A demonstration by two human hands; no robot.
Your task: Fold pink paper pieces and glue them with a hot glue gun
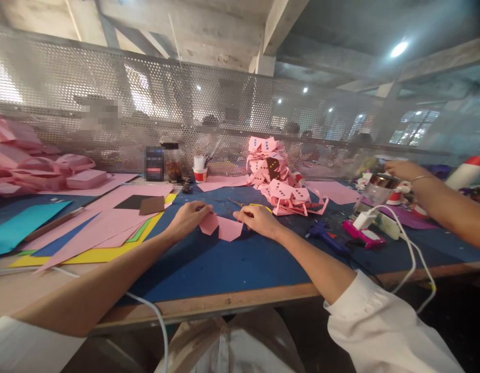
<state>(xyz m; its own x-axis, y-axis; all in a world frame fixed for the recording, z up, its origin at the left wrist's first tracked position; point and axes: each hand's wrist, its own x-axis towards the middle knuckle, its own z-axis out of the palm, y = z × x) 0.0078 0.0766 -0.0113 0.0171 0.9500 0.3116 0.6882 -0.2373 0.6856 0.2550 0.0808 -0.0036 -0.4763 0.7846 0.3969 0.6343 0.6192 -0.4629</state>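
Between my two hands is a folded piece of pink paper (230, 229), its lower edge notched in the middle. My left hand (190, 216) pinches its left end, thumb and fingers pressed together. At the other end, my right hand (259, 217) pinches the paper's right side. The piece hangs just above the blue table mat (224, 264). Behind my right hand rises a heap of pink paper pieces printed with dots (290, 191). Part of a yellow object and a thin pointed tool (235, 202) show just beyond the right fingers.
Coloured sheets (88, 243) lie on the left, near a pile of pink paper (26, 160). A blue glue gun (327, 237) and a pink power strip (364, 235) with white cables sit on the right. Another person's arm (445, 199) reaches in there. A perforated screen (165, 98) stands behind.
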